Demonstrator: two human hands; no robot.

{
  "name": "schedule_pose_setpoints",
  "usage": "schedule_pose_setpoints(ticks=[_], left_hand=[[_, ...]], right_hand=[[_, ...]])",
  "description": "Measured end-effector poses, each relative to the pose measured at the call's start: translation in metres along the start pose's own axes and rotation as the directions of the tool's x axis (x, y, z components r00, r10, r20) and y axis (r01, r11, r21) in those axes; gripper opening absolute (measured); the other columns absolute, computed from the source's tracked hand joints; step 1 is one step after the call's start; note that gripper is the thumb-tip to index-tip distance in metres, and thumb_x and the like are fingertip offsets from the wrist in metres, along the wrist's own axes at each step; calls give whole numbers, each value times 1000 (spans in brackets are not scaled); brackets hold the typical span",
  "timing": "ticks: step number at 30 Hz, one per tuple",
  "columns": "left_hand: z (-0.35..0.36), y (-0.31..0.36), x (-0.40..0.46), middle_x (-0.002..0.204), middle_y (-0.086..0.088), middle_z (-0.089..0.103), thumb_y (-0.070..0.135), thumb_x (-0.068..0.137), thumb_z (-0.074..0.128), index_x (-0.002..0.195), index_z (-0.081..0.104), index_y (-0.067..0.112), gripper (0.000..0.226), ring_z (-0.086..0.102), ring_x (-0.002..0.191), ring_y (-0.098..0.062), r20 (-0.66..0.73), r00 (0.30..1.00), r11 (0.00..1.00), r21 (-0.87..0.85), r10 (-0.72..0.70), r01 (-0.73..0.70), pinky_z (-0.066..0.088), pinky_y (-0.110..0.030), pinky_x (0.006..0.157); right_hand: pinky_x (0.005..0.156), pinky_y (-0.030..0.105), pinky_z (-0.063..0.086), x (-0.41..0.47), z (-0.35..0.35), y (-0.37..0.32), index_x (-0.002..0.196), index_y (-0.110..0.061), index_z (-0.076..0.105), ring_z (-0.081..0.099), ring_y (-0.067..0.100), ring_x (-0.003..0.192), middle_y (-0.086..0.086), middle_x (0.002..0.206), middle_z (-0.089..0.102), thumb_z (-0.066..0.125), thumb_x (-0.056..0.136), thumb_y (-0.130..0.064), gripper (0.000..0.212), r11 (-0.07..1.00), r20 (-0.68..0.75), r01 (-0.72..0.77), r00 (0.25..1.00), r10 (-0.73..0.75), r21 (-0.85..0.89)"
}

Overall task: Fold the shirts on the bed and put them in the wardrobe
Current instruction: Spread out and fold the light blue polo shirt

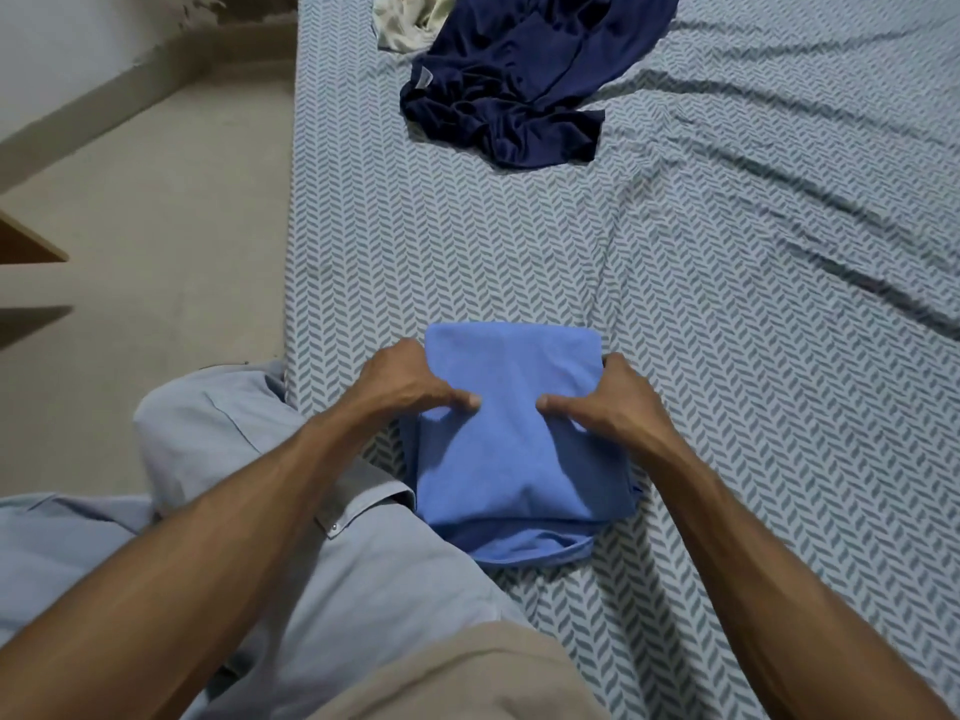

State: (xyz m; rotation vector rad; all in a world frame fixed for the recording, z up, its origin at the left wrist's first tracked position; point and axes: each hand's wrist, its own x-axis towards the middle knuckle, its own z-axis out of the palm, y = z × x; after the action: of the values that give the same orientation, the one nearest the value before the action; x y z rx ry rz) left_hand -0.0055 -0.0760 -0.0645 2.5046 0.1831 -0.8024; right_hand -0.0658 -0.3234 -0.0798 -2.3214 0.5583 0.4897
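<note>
Folded blue shirt [519, 439] lies on the bed [727, 356], both hands' grip clamped on its 2 side edges.

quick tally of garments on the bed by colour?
Light blue, folded shirt, gripped by left hand and right hand: 1
Navy, crumpled shirt: 1
Cream, crumpled garment, partly out of frame: 1
Total: 3

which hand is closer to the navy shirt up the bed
Left, narrowly. The left hand grips the folded blue shirt's left edge, the right hand its right edge; the navy shirt lies beyond both.
</note>
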Motion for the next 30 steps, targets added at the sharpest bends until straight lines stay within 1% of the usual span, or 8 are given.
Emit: schedule_pose_setpoints(ticks=[7,10,13,19,22,26,28,30], left_hand=[[10,-19,-14,90,-1,78,24,55,92,95,75,13,45,74,90,-20,195,977,927,-375,91,-11,61,-40,82],[-13,-19,-15,100,-6,79,12,54,88,104,76,8,52,74,99,-24,128,971,802,-591,201,-89,59,-48,93],[-55,-1,-12,99,-7,79,-8,54,85,105,74,2,53,74,94,-22,-43,952,704,-663,303,-254,60,-42,88],[-154,36,-14,91,-10,74,-4,53,83,95,73,-3,43,66,75,-11,-429,821,643,-516,378,-566,58,-28,66],[-158,33,-4,78,-8,68,2,63,86,85,72,-3,27,53,64,-5,-504,761,772,-254,409,-583,43,-25,53],[-97,-16,19,95,-13,77,19,70,75,100,77,8,31,70,95,-17,-450,810,895,-47,377,-443,50,-30,68],[-57,-48,21,101,-16,75,20,62,62,106,76,7,48,70,101,-26,-337,796,834,-54,503,-549,48,-22,74],[-27,-77,25,107,-14,74,23,62,59,111,71,17,50,68,105,-26,-225,715,731,-13,662,-682,54,-28,83]], right_hand=[[78,43,62,-2,-11,3,105,-12,69,73,24,88,4,97,76,97,43,-36,72,953,295,-191,948,117,235],[69,33,63,-4,-36,-21,94,-7,72,74,23,79,4,81,78,86,69,0,29,909,309,-73,949,-63,411],[79,38,62,7,-70,-58,99,-4,74,73,27,93,9,94,78,78,71,13,33,858,237,157,923,-304,489],[70,28,56,31,-125,-134,92,0,72,66,8,74,2,82,77,82,69,12,28,787,-40,514,845,-534,342],[69,29,53,44,-115,-141,106,1,70,64,9,79,12,90,72,85,71,-16,42,813,-145,578,813,-565,72],[91,21,51,39,-59,-100,118,-16,62,65,23,100,9,109,68,91,70,-42,62,880,23,469,881,-472,75],[98,42,52,41,-23,-65,121,-27,66,64,34,110,16,117,67,88,63,-60,71,869,147,495,861,-488,-13],[97,53,48,54,10,-20,127,-25,64,62,35,118,16,124,67,87,69,-39,65,745,124,605,793,-597,-282]])
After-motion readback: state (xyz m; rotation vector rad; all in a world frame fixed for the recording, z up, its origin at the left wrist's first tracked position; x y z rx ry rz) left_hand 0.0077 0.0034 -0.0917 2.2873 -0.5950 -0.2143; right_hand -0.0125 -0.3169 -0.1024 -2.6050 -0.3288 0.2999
